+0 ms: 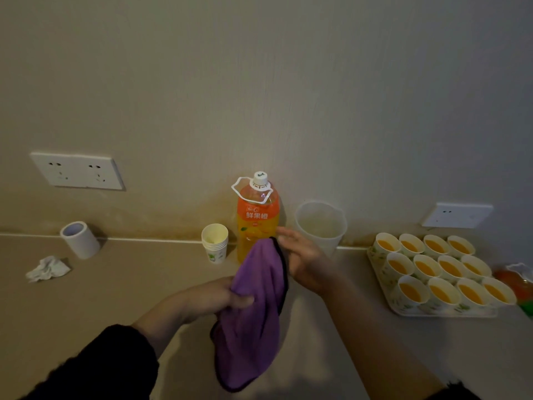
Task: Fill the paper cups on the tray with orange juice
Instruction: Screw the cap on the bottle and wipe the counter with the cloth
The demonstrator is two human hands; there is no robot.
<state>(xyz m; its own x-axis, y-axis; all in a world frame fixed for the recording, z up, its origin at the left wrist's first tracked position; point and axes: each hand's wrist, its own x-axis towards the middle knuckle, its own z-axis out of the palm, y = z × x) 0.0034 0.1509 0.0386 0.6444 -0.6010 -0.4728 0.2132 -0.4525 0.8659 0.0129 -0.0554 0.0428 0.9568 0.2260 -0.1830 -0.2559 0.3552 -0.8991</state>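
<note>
Left fingers (240,299) curled, pinching the left edge of the purple cloth (253,327); left hand (216,295) at centre frame, dark sleeve behind it. Right fingers (284,233) loosely spread at the cloth's top corner, gripping it there; exact pinch hidden by the fabric; right hand (302,258) just in front of the juice bottle (257,217). Cloth hangs between both hands above the counter (115,298). Bottle upright at the wall, capped. Tray (403,311) to the right; twelve paper cups (442,269) on it, all holding orange juice. Stack of empty cups (215,241) left of the bottle; translucent jug (320,223) right of it.
</note>
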